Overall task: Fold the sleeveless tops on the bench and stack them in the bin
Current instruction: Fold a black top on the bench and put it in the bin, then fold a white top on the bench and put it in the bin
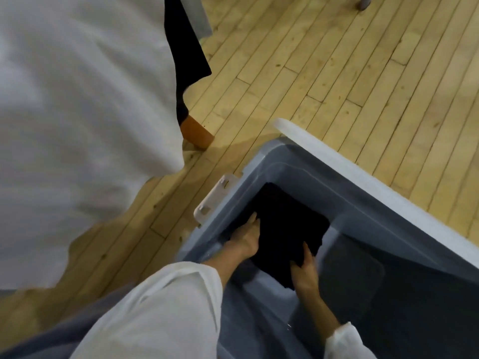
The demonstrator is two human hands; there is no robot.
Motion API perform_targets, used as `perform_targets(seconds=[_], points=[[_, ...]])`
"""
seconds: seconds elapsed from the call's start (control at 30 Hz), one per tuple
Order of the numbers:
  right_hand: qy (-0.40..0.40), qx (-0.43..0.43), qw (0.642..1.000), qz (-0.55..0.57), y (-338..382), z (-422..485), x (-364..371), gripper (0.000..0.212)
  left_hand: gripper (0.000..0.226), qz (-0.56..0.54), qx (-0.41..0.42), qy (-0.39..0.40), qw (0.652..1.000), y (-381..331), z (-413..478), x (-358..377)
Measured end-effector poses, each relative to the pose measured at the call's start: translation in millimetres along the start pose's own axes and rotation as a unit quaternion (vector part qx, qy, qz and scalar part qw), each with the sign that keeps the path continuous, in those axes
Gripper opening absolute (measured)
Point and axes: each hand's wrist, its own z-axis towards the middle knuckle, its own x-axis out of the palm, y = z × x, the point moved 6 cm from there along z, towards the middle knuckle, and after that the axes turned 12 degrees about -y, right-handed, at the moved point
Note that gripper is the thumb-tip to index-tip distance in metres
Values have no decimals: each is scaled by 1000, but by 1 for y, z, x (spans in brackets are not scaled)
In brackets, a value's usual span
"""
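While both hands reach down into the translucent grey bin (pixel 305 161), they grip a folded black top (pixel 287 229) between them, low inside the bin at its near-left end. The left hand (pixel 246 237) lies along the top's left edge with its fingers (pixel 252 220) stretched forward against the dark cloth, and the right hand (pixel 305 268) clamps the near right corner, thumb on the upper face and the other fingers hidden beneath. Whether the top already rests on the bin's floor or hangs just above it cannot be told, because the fabric is a flat black shape with no visible shadow line. Both forearms wear loose white sleeves (pixel 166 307), the left one filling much of the lower middle of the view. The bin stands on a pale wooden plank floor (pixel 337 73), with a white latch handle (pixel 216 198) on its left short side and a white lid (pixel 363 182) standing along its far long edge. To the left, the bench (pixel 198 133) is draped in a white cloth (pixel 77 99) that hangs down to near the floor, so only one orange-brown leg shows. Another black garment (pixel 186 47) hangs over the bench's far edge, beside the white cloth. The view is slightly blurred.
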Motion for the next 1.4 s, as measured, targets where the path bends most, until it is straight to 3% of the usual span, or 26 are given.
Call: perform_targets(seconds=[0.13, 0.23, 0.33, 0.53, 0.63, 0.8, 0.97, 1.07, 1.13, 1.2, 1.4], points=[[6, 39, 999, -17, -32, -4, 6, 66, 72, 2, -58, 25, 998, 21, 8, 8], [-18, 42, 998, -36, -37, -5, 1, 71, 68, -14, -84, -30, 996, 16, 4, 4], [-46, 36, 997, -48, -38, -2, -1, 70, 65, 80, -71, -103, 989, 0, -13, 4], [-66, 55, 991, -105, -31, -10, 3, 70, 57, 168, -31, 69, 983, -2, -13, 14], [-83, 31, 995, -50, 1, -18, -9, 62, 49, 102, -65, 30, 992, -12, -14, -26], [-12, -4, 998, 61, 77, -47, -41, 45, 31, -9, -36, -30, 999, -53, -56, -93], [32, -66, 985, 154, 160, -108, -89, 33, 22, 45, 2, -31, 998, -98, -124, -153], [62, -116, 972, 195, 205, -142, -112, 28, 26, 64, 16, -97, 993, -112, -171, -193], [90, -168, 959, 208, 240, -169, -124, 29, 28, 32, 8, -198, 980, -104, -213, -228], [139, -217, 945, 201, 274, -201, -125, 31, 29, -19, 12, -287, 958, -82, -261, -259], [225, -290, 916, 160, 349, -289, -88, 14, 20, -119, -60, -405, 905, 23, -356, -320]])
